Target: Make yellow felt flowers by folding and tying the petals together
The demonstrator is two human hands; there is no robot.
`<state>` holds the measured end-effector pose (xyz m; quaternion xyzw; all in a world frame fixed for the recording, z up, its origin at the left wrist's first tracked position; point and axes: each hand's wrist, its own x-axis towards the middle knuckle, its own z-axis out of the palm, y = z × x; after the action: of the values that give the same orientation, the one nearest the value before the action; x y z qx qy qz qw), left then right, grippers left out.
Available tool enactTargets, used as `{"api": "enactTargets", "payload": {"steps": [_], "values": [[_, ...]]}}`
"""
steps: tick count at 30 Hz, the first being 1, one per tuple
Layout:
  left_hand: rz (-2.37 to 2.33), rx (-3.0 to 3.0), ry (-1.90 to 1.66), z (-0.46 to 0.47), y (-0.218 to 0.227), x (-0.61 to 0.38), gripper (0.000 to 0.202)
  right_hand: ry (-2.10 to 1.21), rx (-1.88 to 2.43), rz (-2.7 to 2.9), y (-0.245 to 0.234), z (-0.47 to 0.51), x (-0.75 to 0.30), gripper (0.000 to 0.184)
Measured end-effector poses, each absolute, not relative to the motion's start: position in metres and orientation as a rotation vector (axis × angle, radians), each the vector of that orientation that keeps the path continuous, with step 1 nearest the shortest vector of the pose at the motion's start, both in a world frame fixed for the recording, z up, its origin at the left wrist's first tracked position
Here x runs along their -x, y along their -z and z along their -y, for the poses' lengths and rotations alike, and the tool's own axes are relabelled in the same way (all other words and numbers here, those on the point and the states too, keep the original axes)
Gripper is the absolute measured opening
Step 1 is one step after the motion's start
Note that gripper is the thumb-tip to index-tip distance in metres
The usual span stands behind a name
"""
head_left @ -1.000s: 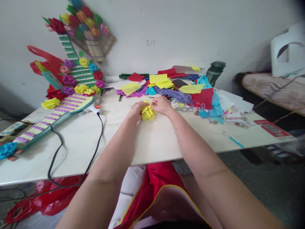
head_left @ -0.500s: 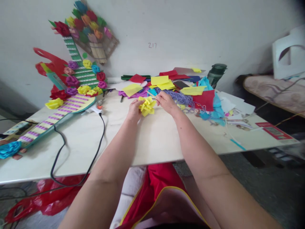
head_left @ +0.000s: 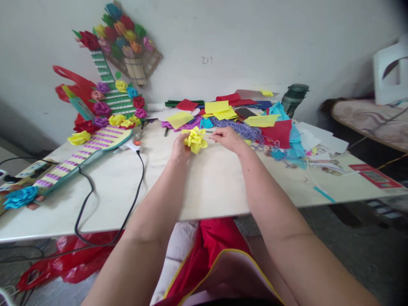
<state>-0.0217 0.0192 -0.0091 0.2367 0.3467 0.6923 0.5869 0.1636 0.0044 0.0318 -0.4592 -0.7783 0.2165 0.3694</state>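
A yellow paper flower (head_left: 195, 139) with loose, layered petals is held just above the table, its left side in the closed fingers of my left hand (head_left: 180, 148). To its right, my right hand (head_left: 228, 138) is closed in a pinch on a thin pale stick (head_left: 209, 132). The stick points left toward the petals; most of it is hidden by the fingers, and I cannot tell whether its tip touches the flower. Behind my right hand lies a tangle of purple yarn (head_left: 237, 127).
Yellow paper sheets (head_left: 219, 109), red sheets and blue crepe paper pile along the back, beside a dark green bottle (head_left: 295, 98). On the left are a flower-decorated striped board (head_left: 92, 146), a glue bottle (head_left: 78, 105), and a white glue gun (head_left: 130, 145) with its black cord (head_left: 138, 191).
My right hand has drawn slightly right, away from the flower, and the stick has swung from slanting upward to lying nearly level. The whole view has shifted a little.
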Motion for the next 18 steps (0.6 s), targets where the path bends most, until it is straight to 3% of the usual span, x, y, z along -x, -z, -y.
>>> {"api": "enactTargets", "payload": {"steps": [18], "values": [[-0.75,-0.526,-1.66,-0.0133,0.0042,0.0169,0.017,-0.387,1.38,2.022,-0.0333,-0.0053,-0.1652,0.021]]}}
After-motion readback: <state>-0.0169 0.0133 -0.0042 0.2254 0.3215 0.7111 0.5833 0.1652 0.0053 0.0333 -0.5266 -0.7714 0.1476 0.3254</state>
